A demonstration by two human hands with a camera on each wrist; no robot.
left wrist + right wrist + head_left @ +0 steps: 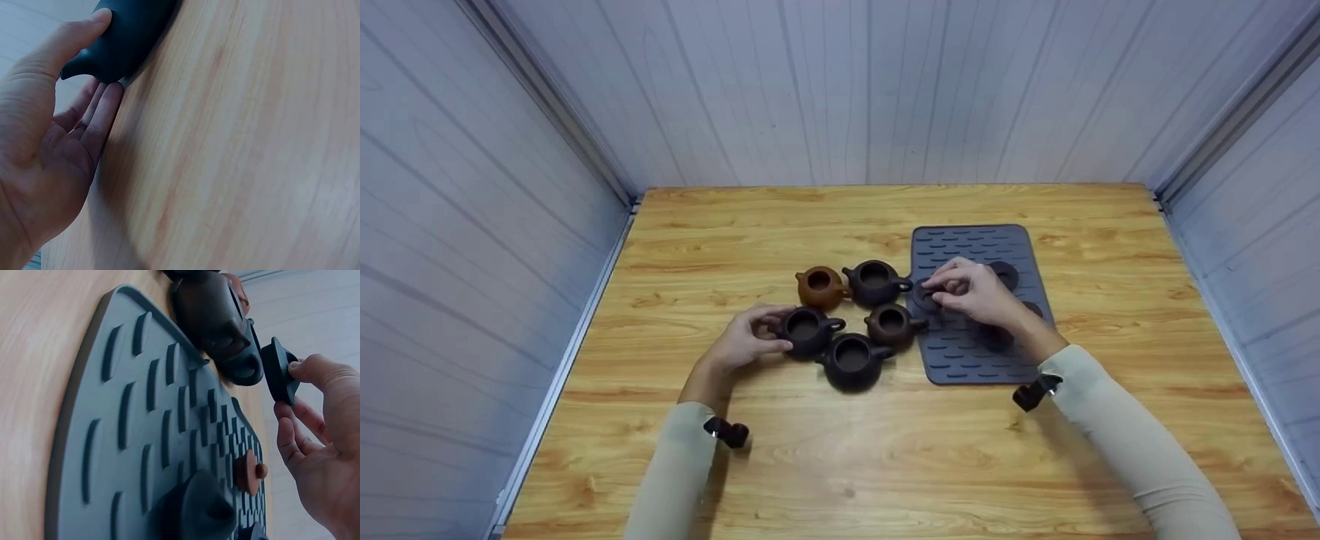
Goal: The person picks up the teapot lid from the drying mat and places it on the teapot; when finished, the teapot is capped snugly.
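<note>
Our right hand (975,294) pinches a dark, round clay lid (274,372); our left hand (740,339) grips a black, squat clay teapot (810,348). We should hold the lid level.

No text, label, brand, number or sign can be read.

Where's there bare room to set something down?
Bare tabletop: between the sleeves, nearside of the teapots; between teapots and back wall; right of the grey mat. Crowded: five bunched teapots beside the left hand, and the mat's middle, with lids near the right hand.
</note>
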